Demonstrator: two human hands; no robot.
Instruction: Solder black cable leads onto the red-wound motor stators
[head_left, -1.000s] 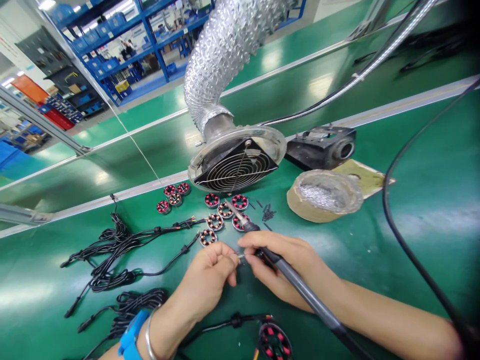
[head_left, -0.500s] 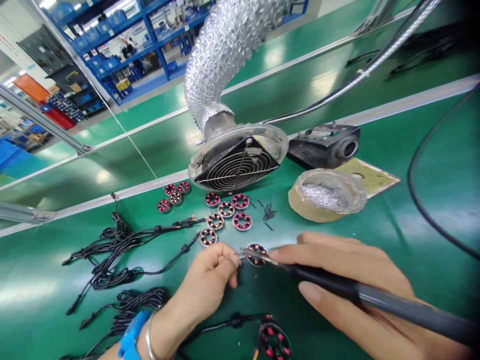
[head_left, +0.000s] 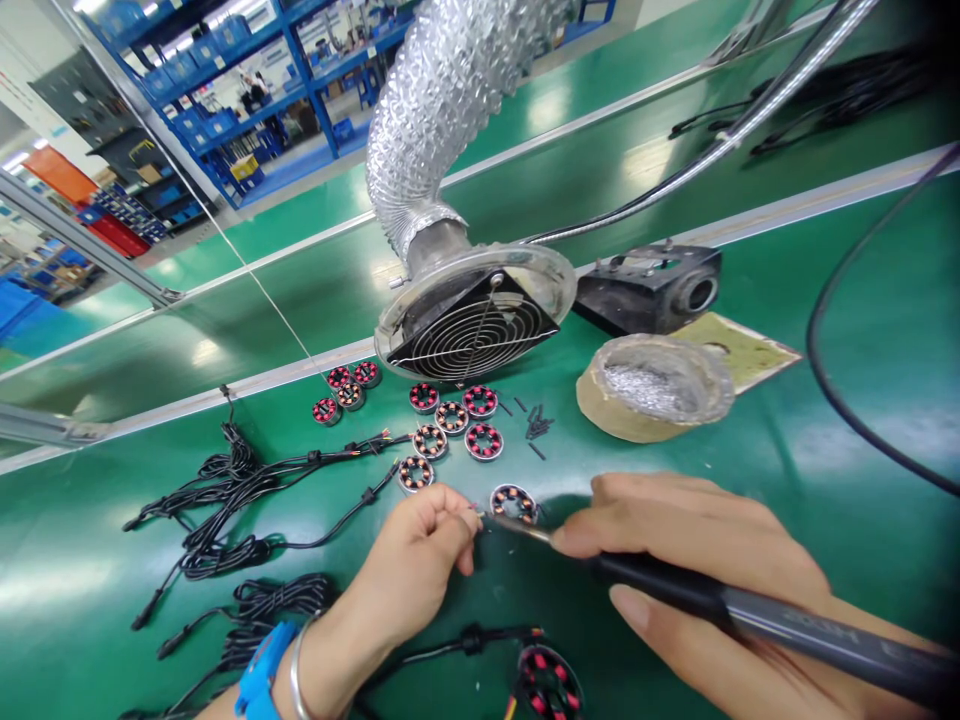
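My right hand (head_left: 697,540) grips a soldering iron (head_left: 787,618) like a pen, its metal tip pointing left towards my left fingertips. My left hand (head_left: 427,545) is closed in a pinch on a thin wire end, mostly hidden by the fingers. Just right of that pinch, a ring-shaped motor stator (head_left: 513,491) with copper windings lies on the green table, partly behind the iron's tip. Whether the tip touches the wire I cannot tell. Below, near the bottom edge, lies another stator (head_left: 551,680) with red windings, a black cable (head_left: 472,640) beside it.
Several stators (head_left: 451,417) lie beyond my hands, near short black tube pieces (head_left: 537,422). Black cables (head_left: 240,490) cover the left side. A fume extractor (head_left: 476,335) hangs behind, with a black iron holder (head_left: 652,290) and a round tub (head_left: 652,400) of silvery scraps to its right.
The soldering iron and my right hand have shifted slightly right and down, so the tip sits lower across the stator. My left hand has stayed in place.
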